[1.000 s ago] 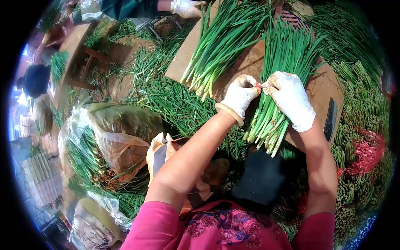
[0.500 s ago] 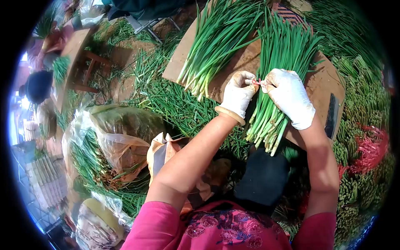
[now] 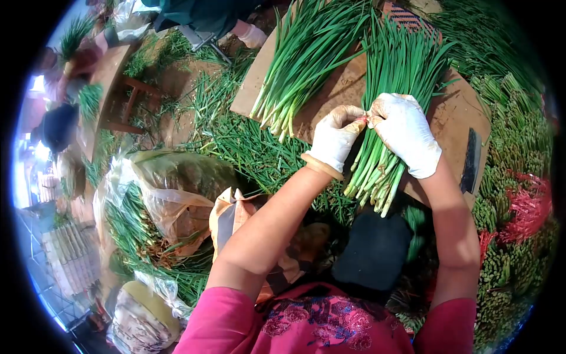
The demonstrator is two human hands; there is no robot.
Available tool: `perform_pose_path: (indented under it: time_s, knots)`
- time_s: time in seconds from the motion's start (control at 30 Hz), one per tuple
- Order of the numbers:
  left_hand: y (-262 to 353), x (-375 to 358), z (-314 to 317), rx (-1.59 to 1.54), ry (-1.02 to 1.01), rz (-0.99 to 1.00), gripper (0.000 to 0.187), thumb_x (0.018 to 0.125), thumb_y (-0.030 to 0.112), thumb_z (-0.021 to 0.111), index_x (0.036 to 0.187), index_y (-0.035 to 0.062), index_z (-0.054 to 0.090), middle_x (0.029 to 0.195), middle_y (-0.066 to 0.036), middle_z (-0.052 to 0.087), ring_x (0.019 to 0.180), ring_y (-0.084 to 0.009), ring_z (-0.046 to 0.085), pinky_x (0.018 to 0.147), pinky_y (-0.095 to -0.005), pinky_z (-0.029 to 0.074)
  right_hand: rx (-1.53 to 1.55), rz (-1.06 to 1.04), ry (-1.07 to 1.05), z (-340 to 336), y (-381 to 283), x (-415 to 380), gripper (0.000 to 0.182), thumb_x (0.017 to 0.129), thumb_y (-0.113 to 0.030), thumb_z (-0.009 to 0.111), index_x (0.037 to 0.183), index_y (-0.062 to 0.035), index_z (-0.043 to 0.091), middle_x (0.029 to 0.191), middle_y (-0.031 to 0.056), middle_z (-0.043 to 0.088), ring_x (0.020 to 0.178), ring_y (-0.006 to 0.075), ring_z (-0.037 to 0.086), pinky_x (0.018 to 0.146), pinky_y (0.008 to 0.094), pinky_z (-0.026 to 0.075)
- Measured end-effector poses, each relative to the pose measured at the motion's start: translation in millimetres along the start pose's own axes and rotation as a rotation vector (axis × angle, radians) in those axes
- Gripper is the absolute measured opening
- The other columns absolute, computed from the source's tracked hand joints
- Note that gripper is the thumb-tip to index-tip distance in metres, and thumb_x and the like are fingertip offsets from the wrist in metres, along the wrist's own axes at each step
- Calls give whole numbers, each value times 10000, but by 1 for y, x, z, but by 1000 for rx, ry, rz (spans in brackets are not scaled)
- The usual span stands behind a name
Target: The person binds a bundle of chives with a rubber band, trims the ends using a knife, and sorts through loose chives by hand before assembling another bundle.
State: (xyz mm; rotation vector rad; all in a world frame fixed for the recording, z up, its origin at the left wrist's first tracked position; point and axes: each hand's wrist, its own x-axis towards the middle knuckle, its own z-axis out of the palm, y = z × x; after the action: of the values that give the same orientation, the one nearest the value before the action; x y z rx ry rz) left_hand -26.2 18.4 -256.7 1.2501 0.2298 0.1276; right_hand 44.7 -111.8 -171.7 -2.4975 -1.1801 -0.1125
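Observation:
A bunch of garlic chives [image 3: 390, 65] lies on the wooden board [image 3: 454, 121], pale stem ends toward me. Over its stems, my white-gloved left hand [image 3: 336, 134] pinches a short red tie [image 3: 363, 120] at the bunch's left edge. My right hand [image 3: 407, 131], gloved too, is closed against the tie from the other side, and its fingers cover part of the stems. Both sets of fingertips almost meet. To the left on the same board rests a looser pile of chives [image 3: 306, 65], which neither hand touches.
Many stacked bunches [image 3: 510, 141] fill the right side, with a heap of red ties [image 3: 529, 209] on them. A plastic bag of chives [image 3: 171, 200] stands at left. Loose leaves [image 3: 247, 147] cover the ground. Another person's gloved hand [image 3: 253, 36] shows at the top.
My hands have drawn closer together at the tie, and less of the red shows between them. Another person's gloved hand has come into view at the top.

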Motion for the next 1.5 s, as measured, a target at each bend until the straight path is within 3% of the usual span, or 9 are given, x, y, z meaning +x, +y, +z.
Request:
perform_pose_path:
  time_s: [0.57,0.73,0.93,0.97,1.07,1.2,1.23,1.37,1.5]
  knots:
    - [0,2,-4,324,92,240,72,786,54,672,826,-3,652,797,-69,659,698,-135,590,666,-270,491,161,-180,230,-8,2,-6,85,747,-155,608,769,-81,645,903,49,648,828,260,607,786,371,458]
    - [-3,7,-4,-91,115,-34,53,767,-21,655,802,17,642,896,-26,614,832,-119,557,818,-250,443,683,365,488,-52,19,-67,150,886,-50,529,942,-2,659,989,87,656,914,147,619,747,274,482]
    - [3,15,20,-458,-89,-198,125,796,4,634,914,33,606,936,-42,624,868,-129,572,830,-282,471,1624,1074,-126,-15,31,-124,514,940,-421,500,1272,-29,514,1024,62,644,885,123,595,748,250,474]
    - [19,7,41,-331,-14,-245,55,800,20,607,853,28,617,1073,-71,584,943,-161,559,903,-297,439,1211,655,48,4,10,-126,557,930,-442,519,1299,-26,489,1119,51,614,1013,129,558,889,268,434]
    - [54,6,67,-56,-381,35,60,827,69,620,871,33,602,1141,-60,545,990,-145,530,914,-268,392,1456,744,370,31,-5,-143,555,927,-429,539,1318,-39,477,1192,39,568,1094,110,485,979,275,360]
    - [96,15,74,1057,-493,677,71,705,51,653,764,55,613,913,-107,642,870,-263,610,802,-361,482,968,740,-130,-16,-6,-156,282,872,-296,565,932,-35,653,820,48,672,637,136,616,541,288,470]
    - [99,20,73,1267,-518,787,40,672,67,631,702,76,607,886,-92,641,869,-306,593,793,-400,476,893,578,232,-19,-8,-155,204,804,-237,609,833,-45,674,746,43,659,603,153,611,530,297,470]
    - [113,25,81,1584,-512,1039,73,699,160,591,662,102,615,760,-81,613,816,-284,577,766,-402,464,-66,319,339,-63,-19,-128,535,671,-269,744,1172,-146,601,1234,36,546,1095,193,519,956,373,382]
    - [111,35,87,1659,-525,654,121,697,196,585,690,93,647,793,-105,635,838,-302,584,756,-405,471,-339,264,-9,-25,-5,-101,931,674,-503,707,1425,-112,317,1466,40,324,1336,228,294,1083,479,233]
